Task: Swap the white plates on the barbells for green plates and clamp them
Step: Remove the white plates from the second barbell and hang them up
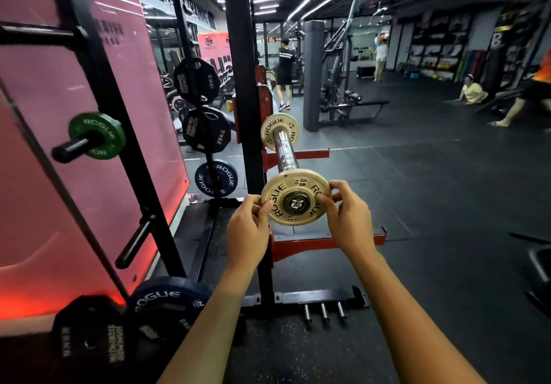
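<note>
Right now I am looking at the near white plate (pixel 296 197), which is sitting at the very tip of the barbell sleeve (pixel 285 151), facing me. It says ROGUE on it, and the end cap of the bar is showing through its middle hole. My left hand (pixel 249 228) is pinching the plate's left edge, with the thumb on the front and the fingers curling behind. My right hand (pixel 347 219) is pinching the right edge the same way, thumb on the front and fingers wrapping round the rim. Both arms are reaching out straight in front of me.

Farther back along the same sleeve, a second white plate (pixel 279 131) is sitting up near the rack. The sleeve is running between the two plates and they are well apart.

The bar is lying across a black rack post (pixel 244 91) with red arms (pixel 298 157) sticking out to the right.

Off to the left, a green plate (pixel 97 136) is hanging on a black peg (pixel 73 147) that is poking out from another rack post, in front of a pink wall panel (pixel 74 85). Behind the middle post, big black plates (pixel 205 130) and a blue plate (pixel 216 179) are hanging on a stand. More dark plates (pixel 161 306) are leaning low on the left by my arm.

On the dark floor (pixel 447 204), some people are standing and sitting far off on the right.
</note>
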